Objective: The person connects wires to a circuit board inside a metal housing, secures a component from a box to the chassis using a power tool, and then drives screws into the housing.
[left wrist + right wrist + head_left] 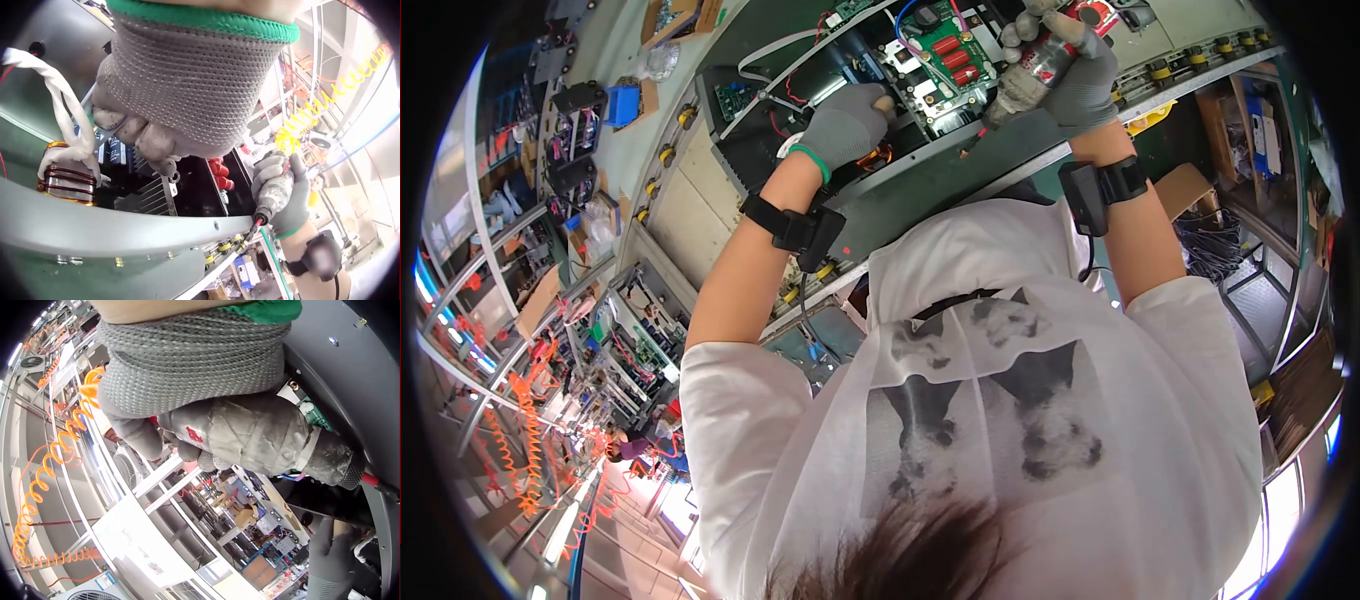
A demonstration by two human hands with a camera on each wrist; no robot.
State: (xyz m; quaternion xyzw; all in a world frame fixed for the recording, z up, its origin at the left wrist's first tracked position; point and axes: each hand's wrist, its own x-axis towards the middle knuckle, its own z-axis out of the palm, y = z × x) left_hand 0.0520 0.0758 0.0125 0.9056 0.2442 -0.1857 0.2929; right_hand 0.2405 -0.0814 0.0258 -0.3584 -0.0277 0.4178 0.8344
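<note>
My right hand [1085,92], in a grey knit glove, grips a power screwdriver [250,434] wrapped in worn tape. Its bit, with a red sleeve, points down toward the near wall [125,228] of a dark metal equipment case. Over the case's inside is my gloved left hand [845,125], its fingers curled downward and a bare fingertip showing. In the left wrist view those fingers are right at a small metal tab beside a finned heat sink [150,197]; I cannot tell whether they pinch anything. A copper-wound coil [69,178] with white sleeved leads sits beside that hand.
Inside the case, a green circuit board [972,45] with red cylindrical parts lies between the hands. A roller track [1190,62] runs along the bench edge. A blue bin [622,106] stands at left, and a coiled orange hose [40,469] hangs in the background.
</note>
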